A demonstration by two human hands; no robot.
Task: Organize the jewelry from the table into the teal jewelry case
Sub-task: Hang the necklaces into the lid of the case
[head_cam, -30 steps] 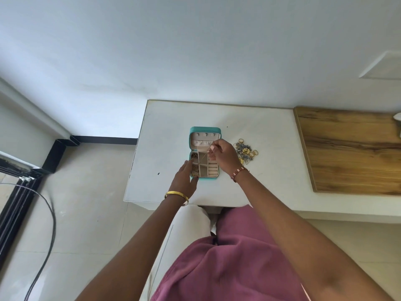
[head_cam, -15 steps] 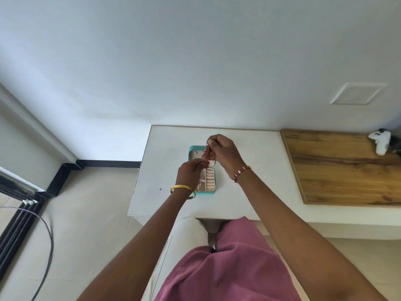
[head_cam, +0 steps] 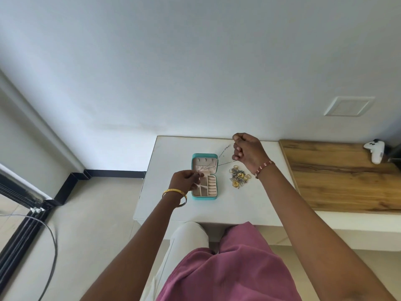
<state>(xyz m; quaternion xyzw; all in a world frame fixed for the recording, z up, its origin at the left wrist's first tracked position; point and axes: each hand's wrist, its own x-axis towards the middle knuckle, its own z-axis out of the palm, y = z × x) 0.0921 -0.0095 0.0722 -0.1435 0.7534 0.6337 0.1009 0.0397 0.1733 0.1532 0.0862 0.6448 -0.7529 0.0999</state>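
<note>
Hands of a seated person reach over a white tabletop (head_cam: 165,205), seen from above. Landmark: an open teal jewelry case (head_cam: 204,177) lying flat near the tabletop's middle, its lid folded back and its pale pink compartments showing.

Left of the case, and overlapping its left edge, the left hand (head_cam: 184,181) is raised, with a gold bangle (head_cam: 173,193) on its wrist. Its fingers (head_cam: 198,173) are pressed together, pinching one end of a thin silvery chain (head_cam: 221,164). The chain runs taut above the case's lid, up and to the right. Whether it touches the case cannot be told.

Right of the case and beyond it, the right hand (head_cam: 247,152) is curled into a loose fist, fingers closed on the chain's other end. A red beaded bracelet (head_cam: 264,168) circles that wrist.

Just right of the case, below the right hand, a small heap of gold and grey jewelry (head_cam: 238,178) lies on the tabletop, apart from the case.

Far right of the case, a wooden board (head_cam: 338,174) adjoins the tabletop, with a white game controller (head_cam: 375,151) at its far corner.
</note>
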